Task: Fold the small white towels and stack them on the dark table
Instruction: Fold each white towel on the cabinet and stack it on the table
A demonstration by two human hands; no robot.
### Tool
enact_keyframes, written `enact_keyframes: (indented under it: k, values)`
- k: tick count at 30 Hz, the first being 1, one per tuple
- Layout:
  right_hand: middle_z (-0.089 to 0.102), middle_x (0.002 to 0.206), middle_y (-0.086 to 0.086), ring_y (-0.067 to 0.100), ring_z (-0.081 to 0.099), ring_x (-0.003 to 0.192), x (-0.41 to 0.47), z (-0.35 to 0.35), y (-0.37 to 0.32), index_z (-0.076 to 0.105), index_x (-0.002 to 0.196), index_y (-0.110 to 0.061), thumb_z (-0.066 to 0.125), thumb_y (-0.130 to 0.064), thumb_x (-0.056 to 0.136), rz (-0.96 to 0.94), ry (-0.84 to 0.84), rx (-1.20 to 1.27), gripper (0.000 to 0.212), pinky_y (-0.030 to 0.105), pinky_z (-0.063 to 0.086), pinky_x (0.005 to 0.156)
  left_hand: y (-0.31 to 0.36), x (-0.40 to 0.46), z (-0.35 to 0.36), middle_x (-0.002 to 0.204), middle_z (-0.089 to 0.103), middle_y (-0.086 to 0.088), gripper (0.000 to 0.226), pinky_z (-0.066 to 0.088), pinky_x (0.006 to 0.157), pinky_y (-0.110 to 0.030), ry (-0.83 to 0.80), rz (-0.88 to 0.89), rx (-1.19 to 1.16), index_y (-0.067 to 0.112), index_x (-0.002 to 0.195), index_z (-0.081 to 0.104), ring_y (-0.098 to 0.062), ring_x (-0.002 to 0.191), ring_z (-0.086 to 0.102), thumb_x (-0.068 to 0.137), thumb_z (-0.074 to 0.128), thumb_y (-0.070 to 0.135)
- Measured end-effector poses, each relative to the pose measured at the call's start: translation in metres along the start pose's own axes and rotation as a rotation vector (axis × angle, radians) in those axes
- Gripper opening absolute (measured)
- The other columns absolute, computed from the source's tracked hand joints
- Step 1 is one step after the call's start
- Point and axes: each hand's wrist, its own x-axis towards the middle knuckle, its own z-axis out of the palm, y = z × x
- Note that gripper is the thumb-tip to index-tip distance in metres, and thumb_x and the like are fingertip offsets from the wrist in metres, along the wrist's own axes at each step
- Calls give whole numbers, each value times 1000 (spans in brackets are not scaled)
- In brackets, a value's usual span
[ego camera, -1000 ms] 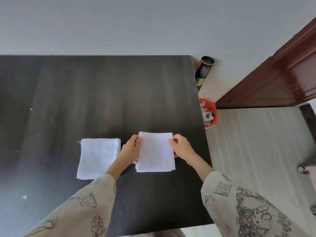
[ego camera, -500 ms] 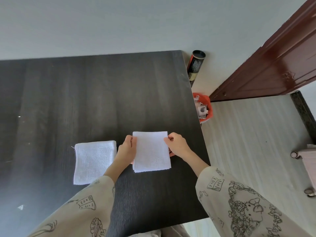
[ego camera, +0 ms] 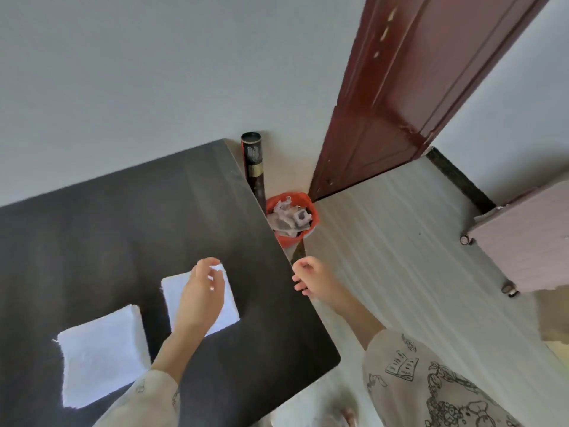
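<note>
**Two folded towels on the dark surface, both hands free**

Two small white square terry towels lie flat on the dark wood-grain surface, side by side but apart, not stacked. The right-hand towel sits nearer the surface's right edge; the left-hand towel lies lower in the view and has a frayed thread at its left corner.

The left hand hangs over the right-hand towel and hides its middle. Its fingers are loosely curled and released, grasping nothing; whether they touch the cloth cannot be told. The right hand is off the surface, just past its right edge and over the floor, its fingers loosely bent and holding nothing. Both arms wear pale sleeves printed with dark line drawings.

Beyond the surface's far right corner a tall black cylindrical tube with a red and gold label stands against the light grey wall. Just beside it on the pale striped floor sits a round orange bin holding crumpled grey scraps. A dark red panelled wooden door rises behind the bin, and a pinkish piece of furniture on small feet stands at the right edge.
</note>
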Motion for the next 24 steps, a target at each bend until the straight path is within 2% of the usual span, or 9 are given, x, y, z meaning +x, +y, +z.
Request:
enact_keyframes:
  k: [1, 4, 7, 10, 12, 14, 18, 24]
  values:
    - [59, 86, 2, 12, 57, 71, -15, -23, 8, 52, 92, -18, 43, -23, 98, -11, 28, 40, 12, 29, 52, 73, 19, -5, 15, 104, 60, -5, 23, 42, 77, -27, -56, 56, -2, 13, 116, 51, -18, 86, 55, 96, 40, 16]
    - [59, 82, 2, 13, 56, 67, -65, -98, 46, 55, 107, -9, 45, -20, 98, -59, 154, 117, 18, 20, 48, 61, 86, -30, 69, 102, 60, -1, 22, 43, 77, -29, -245, 241, 36, 16, 115, 53, -18, 90, 57, 96, 40, 16]
    - [64, 88, 6, 19, 60, 74, -119, -175, 99, 56, 111, -5, 47, -20, 97, -72, 307, 195, 23, 23, 47, 63, 157, -70, 133, 100, 59, -3, 24, 39, 78, -24, -390, 428, 86, 12, 115, 55, -22, 95, 58, 97, 40, 16]
    - [65, 89, 6, 18, 62, 74, -179, -250, 161, 58, 108, -6, 48, -19, 96, -55, 455, 268, 20, 25, 49, 65, 226, -123, 203, 111, 61, -9, 28, 39, 86, -27, -481, 539, 89, 6, 119, 55, -26, 107, 57, 97, 41, 13]
    - [65, 86, 3, 17, 62, 74, -221, -296, 202, 58, 103, -9, 49, -20, 96, -38, 569, 329, 16, 26, 49, 67, 270, -157, 250, 102, 63, -9, 22, 41, 80, -24, -580, 625, 60, 6, 112, 58, -29, 100, 61, 95, 44, 9]
    - [65, 84, 1, 15, 61, 72, -261, -338, 243, 58, 99, -13, 49, -20, 96, -8, 690, 391, 12, 25, 48, 66, 314, -193, 293, 93, 62, -2, 17, 42, 77, -24, -693, 721, 35, 12, 105, 58, -25, 91, 64, 94, 46, 8]
    - [65, 83, 2, 15, 60, 70, -324, -408, 319, 58, 101, -12, 49, -18, 96, 46, 915, 513, 12, 24, 47, 63, 394, -257, 372, 94, 65, 0, 17, 48, 79, -27, -857, 868, 32, 19, 105, 57, -15, 83, 63, 94, 46, 11]
    - [66, 88, 6, 18, 61, 74, -364, -504, 423, 59, 105, -8, 48, -18, 96, 135, 1094, 632, 17, 27, 49, 66, 484, -321, 503, 89, 64, 7, 17, 48, 77, -25, -1026, 969, 47, 26, 99, 54, -8, 80, 63, 94, 46, 12]
